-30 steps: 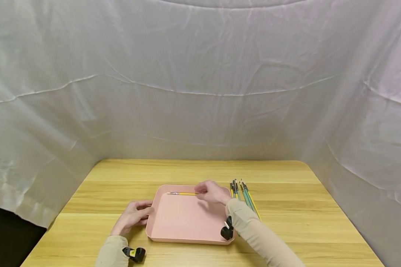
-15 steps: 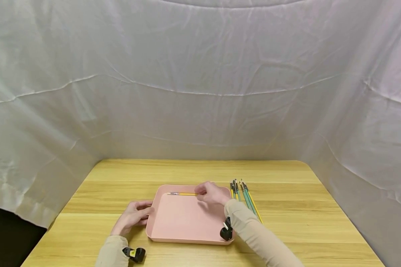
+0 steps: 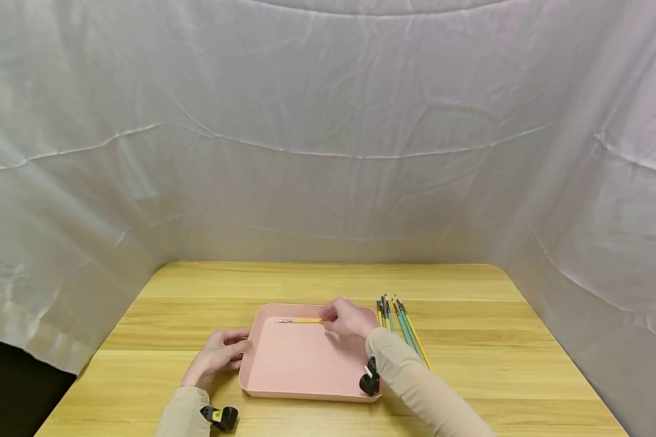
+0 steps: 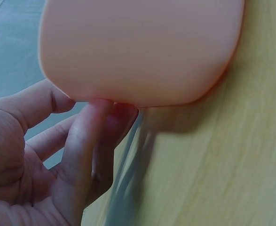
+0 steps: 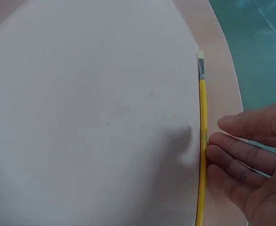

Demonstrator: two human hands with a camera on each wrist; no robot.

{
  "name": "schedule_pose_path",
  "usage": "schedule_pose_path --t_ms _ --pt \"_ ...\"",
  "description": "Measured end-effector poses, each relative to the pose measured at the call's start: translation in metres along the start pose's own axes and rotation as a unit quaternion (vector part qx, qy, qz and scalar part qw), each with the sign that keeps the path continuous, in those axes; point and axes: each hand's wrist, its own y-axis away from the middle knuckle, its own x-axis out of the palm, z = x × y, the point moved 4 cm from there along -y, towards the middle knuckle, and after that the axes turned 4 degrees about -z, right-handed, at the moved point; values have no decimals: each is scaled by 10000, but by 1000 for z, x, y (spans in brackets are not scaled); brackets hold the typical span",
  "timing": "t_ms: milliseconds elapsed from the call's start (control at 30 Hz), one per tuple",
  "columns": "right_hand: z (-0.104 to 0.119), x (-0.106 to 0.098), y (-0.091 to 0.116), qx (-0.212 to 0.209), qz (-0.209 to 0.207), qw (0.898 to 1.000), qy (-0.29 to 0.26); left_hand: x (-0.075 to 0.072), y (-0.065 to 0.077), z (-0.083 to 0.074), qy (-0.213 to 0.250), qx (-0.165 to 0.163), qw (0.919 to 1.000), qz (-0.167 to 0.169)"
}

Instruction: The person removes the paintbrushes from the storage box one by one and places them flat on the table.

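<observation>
A pink rectangular tray (image 3: 300,364) lies on the wooden table. At its left side my left hand (image 3: 214,355) grips the rim; in the left wrist view the thumb and fingers (image 4: 76,146) meet at the tray's edge. One yellow paintbrush (image 5: 203,108) with a flat, pale bristle tip lies inside, along the far wall, bristles to the left. My right hand (image 3: 347,317) reaches over the tray's far right part. Its fingertips (image 5: 214,151) touch or nearly touch the brush handle from the far side, loosely bent, not wrapped round it. In the head view the hand hides the handle's right end.
Several paintbrushes with green and yellow handles (image 3: 409,328) lie on the table (image 3: 497,352) just right of the tray, partly behind the right sleeve. Grey cloth (image 3: 328,200) hangs behind and at both sides of the table.
The yellow paintbrush has shifted slightly toward the near side of the tray, and my right hand has moved a little with it. My left hand has stayed at the rim.
</observation>
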Motion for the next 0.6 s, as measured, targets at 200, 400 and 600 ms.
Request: schedule_pose_path --t_ms 200,400,600 --pt "-1 -2 0 -67 -175 9990 401 0 0 0 -34 -21 10000 -13" --pt "-3 -2 2 36 -344 9975 613 -1 -1 1 -54 -6 10000 44" --pt "-4 -1 3 -105 -436 9946 940 -1 0 1 -27 7 10000 33"
